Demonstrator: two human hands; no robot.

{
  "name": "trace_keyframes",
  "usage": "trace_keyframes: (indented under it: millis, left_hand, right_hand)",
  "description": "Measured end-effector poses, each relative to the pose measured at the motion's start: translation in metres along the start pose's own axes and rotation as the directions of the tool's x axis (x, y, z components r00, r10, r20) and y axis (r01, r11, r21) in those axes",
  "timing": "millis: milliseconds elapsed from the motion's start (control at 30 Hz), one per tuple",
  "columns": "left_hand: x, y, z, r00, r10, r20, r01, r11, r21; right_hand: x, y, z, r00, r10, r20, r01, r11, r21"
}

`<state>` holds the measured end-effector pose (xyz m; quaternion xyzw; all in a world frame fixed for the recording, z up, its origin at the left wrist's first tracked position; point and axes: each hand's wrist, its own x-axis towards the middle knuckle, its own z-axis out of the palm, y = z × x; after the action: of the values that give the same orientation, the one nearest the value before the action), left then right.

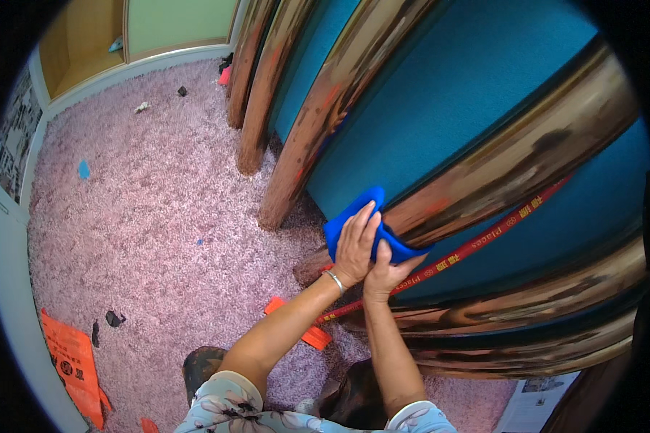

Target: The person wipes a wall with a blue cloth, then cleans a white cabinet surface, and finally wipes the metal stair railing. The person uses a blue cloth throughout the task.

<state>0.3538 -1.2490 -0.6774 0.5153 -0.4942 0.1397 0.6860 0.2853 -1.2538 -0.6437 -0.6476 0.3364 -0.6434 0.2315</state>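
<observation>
My left hand [355,246], with a silver bracelet at the wrist, lies over a bright blue cloth [338,230], fingers extended. My right hand [385,273] is pressed up beside it, thumb raised, also on the cloth. Together the hands hold the cloth around the lower end of a glossy brown patterned fold [498,157], which looks like part of a curtain. Teal stretches [406,103] lie between the brown folds. A red ribbon [476,243] with gold writing runs diagonally past my right wrist. My palms and the cloth's inner side are hidden.
Pink shaggy carpet [141,243] covers the floor. An orange strip [317,336] lies under my left forearm. An orange bag [73,362] bearing writing and black scraps [115,319] lie at left. A wooden cabinet [81,48] stands at the far wall.
</observation>
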Motion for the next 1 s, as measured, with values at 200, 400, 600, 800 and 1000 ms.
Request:
trace_keyframes:
  millis: [200, 400, 600, 800, 1000]
  left_hand:
    - [-0.069, -0.038, 0.006, 0.985, -0.131, 0.112, 0.133, 0.991, -0.010]
    - [-0.105, -0.042, 0.002, 0.917, -0.373, 0.144, 0.361, 0.927, 0.106]
    - [0.005, 0.034, -0.011, 0.955, -0.226, 0.192, 0.222, 0.974, 0.040]
    - [0.006, 0.004, -0.004, 0.990, -0.103, 0.092, 0.110, 0.991, -0.078]
    - [-0.102, -0.063, 0.003, 0.972, -0.212, 0.102, 0.214, 0.977, -0.003]
  right_hand:
    - [-0.049, 0.033, -0.003, 0.987, 0.163, -0.003, -0.161, 0.968, -0.195]
    - [-0.072, 0.047, -0.002, 0.958, 0.245, 0.147, -0.230, 0.967, -0.110]
    - [0.000, -0.045, -0.009, 0.966, 0.208, 0.156, -0.226, 0.968, 0.111]
    - [-0.006, -0.014, 0.009, 1.000, -0.010, -0.027, 0.010, 0.999, 0.031]
    - [-0.084, 0.065, 0.008, 0.957, 0.289, 0.033, -0.286, 0.956, -0.070]
